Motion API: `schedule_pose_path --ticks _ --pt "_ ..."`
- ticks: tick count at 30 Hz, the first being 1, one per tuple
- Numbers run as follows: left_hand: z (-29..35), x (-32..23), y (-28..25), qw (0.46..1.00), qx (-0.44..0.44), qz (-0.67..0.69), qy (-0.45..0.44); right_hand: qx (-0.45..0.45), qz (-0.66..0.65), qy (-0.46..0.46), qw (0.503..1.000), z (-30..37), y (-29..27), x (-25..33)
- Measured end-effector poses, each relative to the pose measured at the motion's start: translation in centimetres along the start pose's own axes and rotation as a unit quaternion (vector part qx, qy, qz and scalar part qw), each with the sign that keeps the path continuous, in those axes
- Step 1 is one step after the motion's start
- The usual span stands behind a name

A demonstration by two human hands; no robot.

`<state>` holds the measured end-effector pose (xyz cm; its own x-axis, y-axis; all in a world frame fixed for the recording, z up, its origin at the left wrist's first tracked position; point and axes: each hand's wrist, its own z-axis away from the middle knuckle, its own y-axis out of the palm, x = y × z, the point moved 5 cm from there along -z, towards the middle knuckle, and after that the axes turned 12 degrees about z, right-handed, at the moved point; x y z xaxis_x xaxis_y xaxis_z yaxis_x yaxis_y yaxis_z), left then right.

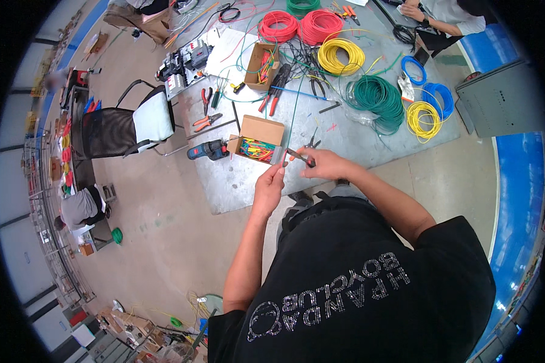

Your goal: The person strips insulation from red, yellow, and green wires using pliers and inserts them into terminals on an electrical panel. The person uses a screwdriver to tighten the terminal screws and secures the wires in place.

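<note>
Near the table's front edge, my left hand (269, 190) is closed in a pinch on the end of a thin green wire (293, 115). A short red piece shows on the wire just above my fingertips. My right hand (328, 164) is closed round a small dark hand tool (303, 158); its exact kind is too small to tell. The tool's tip points left, close to the wire. Just beyond both hands stands an open cardboard box (263, 128) holding several red, yellow and green pieces. Another dark-jawed tool (312, 143) lies beyond my right hand.
A blue drill (208, 150) and orange-handled pliers (208, 121) lie left on the metal table (224, 187). Coils of red (320, 27), yellow (341, 56), green (378, 100) and blue wire (437, 100) fill the far right. A chair (121, 124) stands left; a person (448, 24) sits far right.
</note>
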<state>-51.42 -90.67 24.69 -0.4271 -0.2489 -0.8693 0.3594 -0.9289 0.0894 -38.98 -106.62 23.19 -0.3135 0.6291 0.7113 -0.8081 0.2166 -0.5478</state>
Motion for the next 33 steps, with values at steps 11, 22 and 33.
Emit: schedule_pose_path --ticks 11,22,33 --pt "1.1 4.3 -1.3 0.994 0.045 0.039 -0.092 -0.112 -0.046 0.003 0.993 0.8 5.3 -3.1" --pt "-2.5 3.3 -9.3 0.970 -0.021 0.214 -0.117 -0.118 0.047 0.151 0.980 1.5 11.2 -16.3" --pt "-7.9 3.3 -11.2 0.865 -0.081 0.477 -0.129 -0.129 -0.019 0.244 0.961 2.1 4.8 -21.9"
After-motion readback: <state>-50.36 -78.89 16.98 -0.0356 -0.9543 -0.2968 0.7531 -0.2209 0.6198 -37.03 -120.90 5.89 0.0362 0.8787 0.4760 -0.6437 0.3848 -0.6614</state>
